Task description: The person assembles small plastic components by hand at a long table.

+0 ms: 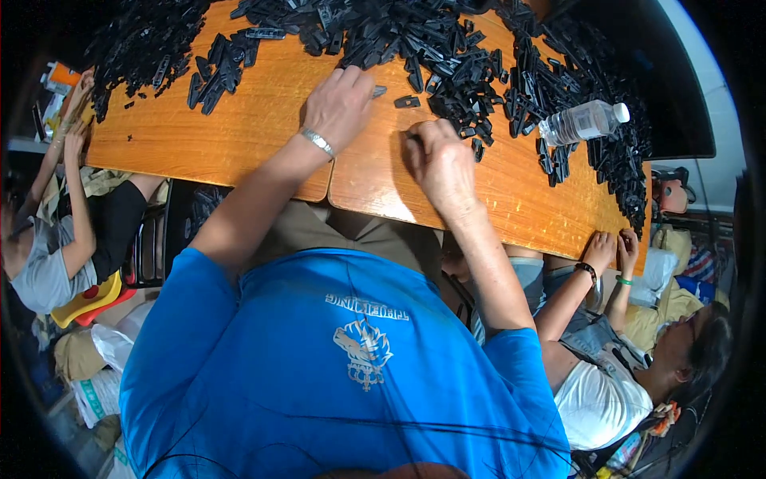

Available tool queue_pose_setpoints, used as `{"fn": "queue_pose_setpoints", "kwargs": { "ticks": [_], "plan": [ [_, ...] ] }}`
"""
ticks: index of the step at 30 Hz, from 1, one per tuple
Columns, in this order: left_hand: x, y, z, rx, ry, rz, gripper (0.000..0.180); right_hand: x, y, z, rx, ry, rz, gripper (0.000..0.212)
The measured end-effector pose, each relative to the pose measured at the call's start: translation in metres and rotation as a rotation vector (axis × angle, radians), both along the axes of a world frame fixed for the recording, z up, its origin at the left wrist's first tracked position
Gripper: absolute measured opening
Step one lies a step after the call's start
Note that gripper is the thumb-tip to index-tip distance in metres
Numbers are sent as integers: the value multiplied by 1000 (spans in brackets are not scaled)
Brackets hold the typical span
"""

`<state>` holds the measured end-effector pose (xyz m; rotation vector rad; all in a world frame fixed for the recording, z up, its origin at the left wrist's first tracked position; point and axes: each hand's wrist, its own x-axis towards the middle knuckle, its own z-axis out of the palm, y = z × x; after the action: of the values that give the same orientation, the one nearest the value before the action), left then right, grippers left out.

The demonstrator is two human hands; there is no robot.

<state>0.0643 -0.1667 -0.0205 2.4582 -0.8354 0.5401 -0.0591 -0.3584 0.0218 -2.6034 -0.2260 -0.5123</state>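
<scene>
My left hand, with a silver band at the wrist, reaches to the near edge of a big heap of black plastic clips. Its fingers curl downward, and their tips are hidden from above. A small greyish piece shows beside those fingers. My right hand is closed just above the wooden table; a bit of a black plastic piece shows at its thumb side. Between the hands and the heap lies one loose hollow black piece, with a cluster of short black pieces to its right.
More black parts are piled at the far left and along the right side. A clear plastic bottle lies on the right pile. One person's hands rest at the right table edge; another's arms are at the left.
</scene>
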Motion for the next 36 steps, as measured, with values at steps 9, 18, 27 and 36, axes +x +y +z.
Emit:
{"fn": "queue_pose_setpoints", "kwargs": {
  "ticks": [9, 18, 27, 36],
  "plan": [
    [-45, 19, 14, -177, 177, -159, 28, 6, 10, -8, 84, 291, 97, 24],
    [-18, 32, 10, 16, 16, -232, 30, 4, 4, -8, 185, 276, 84, 21],
    [-36, 45, 9, -152, 245, -242, 29, 0, 2, -6, 189, 261, 127, 26],
    [-40, 57, -5, -185, 214, -106, 24, 10, 30, 13, 2, 340, -30, 44]
  ]
}}
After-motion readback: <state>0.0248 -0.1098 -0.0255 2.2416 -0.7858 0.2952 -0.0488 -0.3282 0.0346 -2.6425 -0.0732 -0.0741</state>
